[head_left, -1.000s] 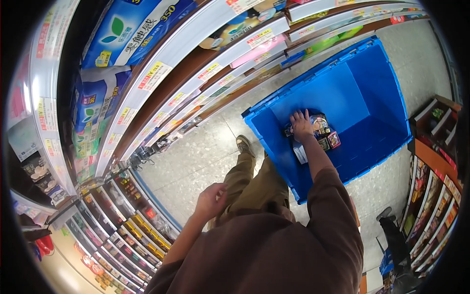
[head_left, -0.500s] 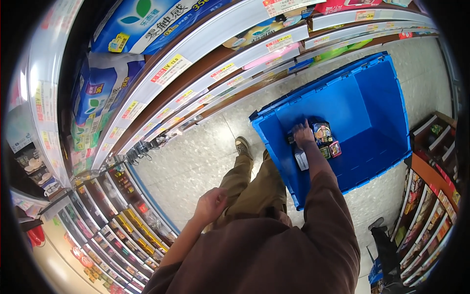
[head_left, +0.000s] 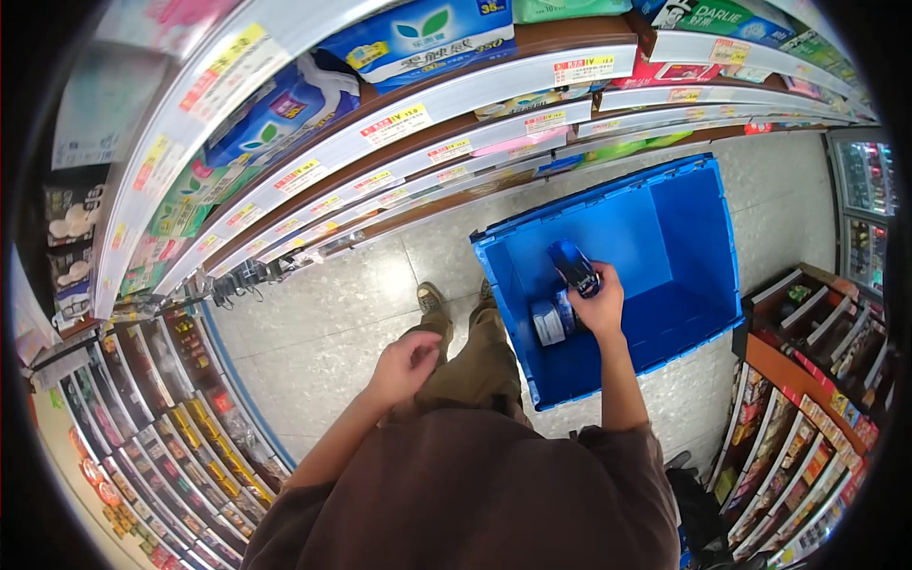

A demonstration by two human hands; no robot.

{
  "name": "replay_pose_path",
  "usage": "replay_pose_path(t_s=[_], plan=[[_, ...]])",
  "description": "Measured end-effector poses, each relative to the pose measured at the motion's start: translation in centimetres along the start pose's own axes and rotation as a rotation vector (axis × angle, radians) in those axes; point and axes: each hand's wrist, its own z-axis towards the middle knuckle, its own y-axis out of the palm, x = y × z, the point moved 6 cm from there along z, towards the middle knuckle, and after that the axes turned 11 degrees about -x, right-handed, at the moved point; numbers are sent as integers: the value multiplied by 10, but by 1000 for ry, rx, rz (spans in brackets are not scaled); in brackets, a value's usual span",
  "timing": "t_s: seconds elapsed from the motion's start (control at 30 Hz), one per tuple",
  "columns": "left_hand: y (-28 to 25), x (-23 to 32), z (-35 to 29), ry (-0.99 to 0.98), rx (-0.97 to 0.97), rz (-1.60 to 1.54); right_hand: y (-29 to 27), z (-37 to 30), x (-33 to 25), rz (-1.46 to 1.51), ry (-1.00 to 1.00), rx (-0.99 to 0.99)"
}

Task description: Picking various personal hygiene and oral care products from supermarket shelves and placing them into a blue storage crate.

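Inside the blue plastic crate (head_left: 679, 366), my right hand (head_left: 603, 302) grips a dark blue glossy packet (head_left: 572, 264) by its near end, above the crate's bottom. Below it, in the crate's near left part, lies a white-and-blue pack (head_left: 548, 323). A blue item beside that pack is partly hidden by my right hand. My left hand (head_left: 404, 369) hangs in front of my trousers, left of the crate, with its fingers loosely curled in; nothing shows in it.
Shelves of packaged goods with price strips (head_left: 399, 123) run along the far side and left, close to the crate's far rim. Racks of small goods stand at lower left (head_left: 161, 418) and lower right (head_left: 788, 418). A glass-door cooler (head_left: 866, 204) is at far right.
My right hand has lifted the dark blue packet off the things in the crate. The view has shifted, with the crate a little lower and further left. My left hand stays curled.
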Motion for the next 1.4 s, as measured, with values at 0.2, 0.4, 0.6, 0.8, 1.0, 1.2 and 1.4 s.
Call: replay_pose_path(t_s=[0.2, 0.4, 0.6, 0.8, 1.0, 1.2, 1.4], plan=[[4, 14, 17, 10, -86, -533, 20, -43, -61, 1071, 71, -217], [10, 21, 2, -209, -457, -1117, 65, -64, -140, 1223, -28, -630], [-9, 38, -22, 75, -362, -1393, 52, -56, -220, 942, -559, -823], [-76, 49, -42, 488, 191, -1127, 62, -52, -218, 1219, -34, -646], [-85, 54, -59, 481, 325, -1011, 67, -63, -246, 948, -172, -490], [-66, 40, -53, 413, -156, -1583, 44, -132, -345, 308, -860, -289], [-58, 70, -56, 454, -668, -1691, 34, -109, -336, 328, -723, -64]])
